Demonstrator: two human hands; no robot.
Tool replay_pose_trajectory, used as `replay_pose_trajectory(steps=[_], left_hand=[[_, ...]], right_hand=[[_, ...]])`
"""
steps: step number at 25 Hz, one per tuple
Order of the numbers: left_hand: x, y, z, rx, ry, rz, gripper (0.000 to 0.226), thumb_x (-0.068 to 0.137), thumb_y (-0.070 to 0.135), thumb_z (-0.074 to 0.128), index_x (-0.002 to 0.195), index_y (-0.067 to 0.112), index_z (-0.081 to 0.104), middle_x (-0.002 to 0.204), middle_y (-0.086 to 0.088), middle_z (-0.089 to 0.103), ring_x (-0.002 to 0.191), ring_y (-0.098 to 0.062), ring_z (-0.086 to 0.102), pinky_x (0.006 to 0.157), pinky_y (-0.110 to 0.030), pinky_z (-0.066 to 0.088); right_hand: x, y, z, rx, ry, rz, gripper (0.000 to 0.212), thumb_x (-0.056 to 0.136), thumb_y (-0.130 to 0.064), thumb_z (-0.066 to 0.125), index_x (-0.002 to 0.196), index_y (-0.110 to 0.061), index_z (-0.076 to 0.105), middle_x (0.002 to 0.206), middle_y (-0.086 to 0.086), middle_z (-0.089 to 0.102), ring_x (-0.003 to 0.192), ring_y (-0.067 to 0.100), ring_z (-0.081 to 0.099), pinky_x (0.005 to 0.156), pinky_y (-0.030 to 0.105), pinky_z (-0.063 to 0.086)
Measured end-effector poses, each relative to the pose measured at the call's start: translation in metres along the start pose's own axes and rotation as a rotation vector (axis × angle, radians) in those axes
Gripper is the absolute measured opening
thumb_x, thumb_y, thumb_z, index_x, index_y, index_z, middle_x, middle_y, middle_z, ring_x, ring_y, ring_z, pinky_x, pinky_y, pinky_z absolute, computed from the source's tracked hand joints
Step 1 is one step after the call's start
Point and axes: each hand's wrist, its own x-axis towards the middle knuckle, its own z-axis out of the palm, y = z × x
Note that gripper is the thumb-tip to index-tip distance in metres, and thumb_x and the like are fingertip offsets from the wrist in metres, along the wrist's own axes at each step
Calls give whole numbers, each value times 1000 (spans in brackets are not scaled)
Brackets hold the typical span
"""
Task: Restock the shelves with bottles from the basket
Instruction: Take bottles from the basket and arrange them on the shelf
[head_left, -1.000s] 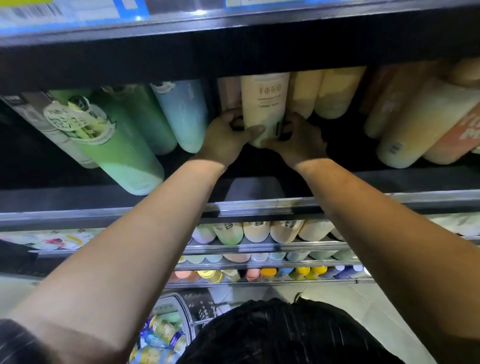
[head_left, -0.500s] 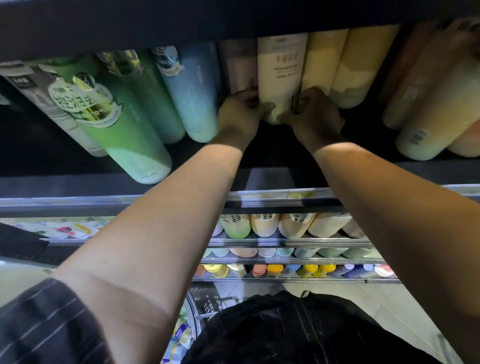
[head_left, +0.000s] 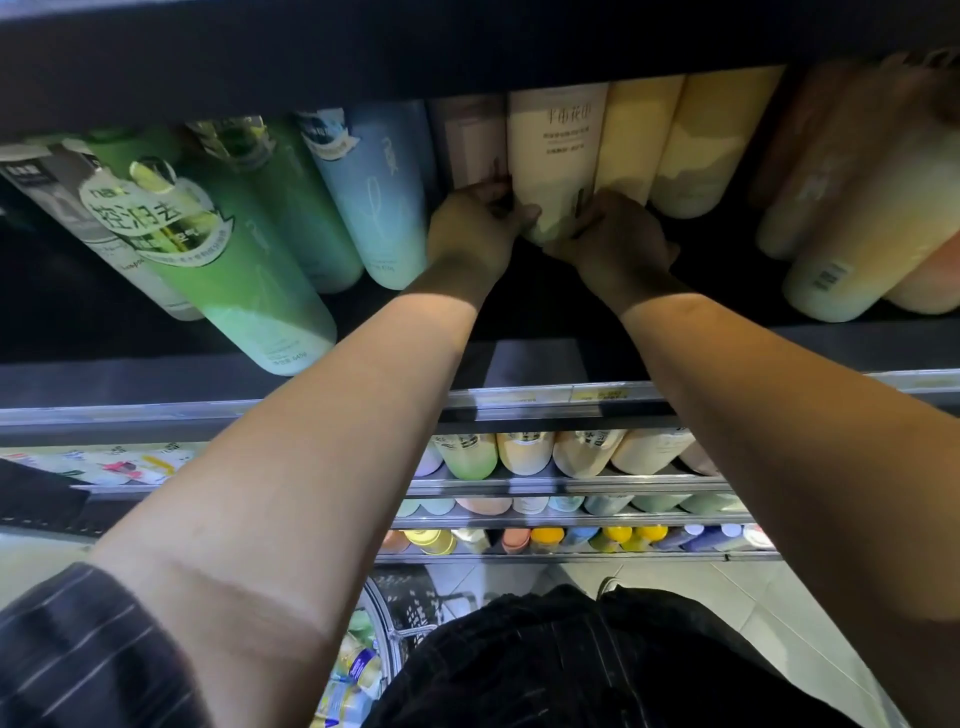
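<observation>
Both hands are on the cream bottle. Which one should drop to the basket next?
Left, probably. The basket sits low on the left side, so the left hand has the straighter path; the right hand can steady the cream bottle.

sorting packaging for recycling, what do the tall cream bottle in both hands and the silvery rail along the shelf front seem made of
Tall cream bottle: probably plastic, matte; its smooth printed wall shades softly without sharp glints.
Silvery rail: looks like metal, perhaps under a clear plastic strip; bright streaky reflections run along it.
</observation>
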Motion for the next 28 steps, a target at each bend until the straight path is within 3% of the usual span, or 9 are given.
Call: replay_pose_trajectory(steps=[4, 7, 10, 13, 16, 20, 24, 26, 28], left_hand=[[-35, 0, -14, 553, -114, 162, 53, 98, 40, 53, 145, 18, 45, 137, -9, 58, 125, -29, 54, 97, -34, 42], [-54, -8, -21, 544, -203, 126, 58, 100, 36, 50, 152, 20, 30, 147, -12, 47, 133, -29, 45, 104, -34, 37], [-68, -15, -29, 568, -286, 163, 57, 99, 35, 52, 150, 19, 34, 148, -11, 45, 135, -29, 42, 109, -34, 33], [-81, -17, -38, 651, -370, 185, 61, 98, 42, 51, 150, 16, 34, 151, -12, 41, 137, -30, 39, 113, -35, 30], [-91, -14, -50, 671, -296, 180, 60, 98, 47, 49, 147, 14, 38, 145, -16, 47, 131, -33, 45, 109, -40, 37], [-125, -13, -59, 795, -199, 114, 61, 99, 52, 41, 143, 10, 43, 131, -21, 56, 122, -38, 51, 101, -42, 42], [-178, -17, -58, 756, -126, 37, 62, 99, 53, 39, 148, 14, 38, 152, -13, 40, 141, -33, 33, 114, -46, 27], [-210, -19, -59, 769, -100, -21, 63, 98, 54, 38, 150, 18, 35, 160, -9, 28, 147, -31, 21, 118, -49, 19], [-244, -24, -63, 798, -87, -60, 64, 98, 55, 38, 150, 19, 33, 162, -9, 22, 148, -32, 18, 118, -50, 16]], right_hand=[[-15, 4, -8, -225, -90, -38, 33, 83, -44, 68, 110, -28, 59, 126, 1, 58, 123, 29, 46, 97, 41, 29], [-29, -3, -15, -412, -96, -60, 42, 90, -42, 59, 128, -26, 53, 138, 6, 48, 130, 32, 40, 102, 46, 30], [-49, 0, -17, -546, -258, -80, 55, 95, -42, 50, 145, -26, 36, 152, 6, 32, 138, 33, 29, 109, 48, 28], [-66, 2, -22, -647, -354, -44, 58, 96, -51, 43, 148, -26, 31, 155, 6, 28, 140, 33, 27, 112, 47, 30], [-81, -5, -32, -681, -280, -41, 59, 95, -57, 41, 141, -22, 42, 144, 11, 44, 130, 35, 42, 103, 44, 39], [-110, -6, -44, -626, -193, -154, 53, 96, -54, 41, 134, -17, 50, 133, 14, 53, 123, 36, 47, 97, 43, 39], [-152, 8, -41, -494, -207, -347, 46, 101, -38, 33, 143, -20, 42, 152, 6, 36, 140, 28, 28, 111, 46, 24], [-176, 17, -36, -526, -233, -415, 52, 101, -38, 33, 150, -21, 29, 158, 3, 24, 147, 24, 15, 118, 51, 9], [-196, 22, -32, -570, -237, -453, 58, 100, -42, 34, 153, -22, 19, 162, 4, 10, 149, 25, 4, 118, 54, 2]])
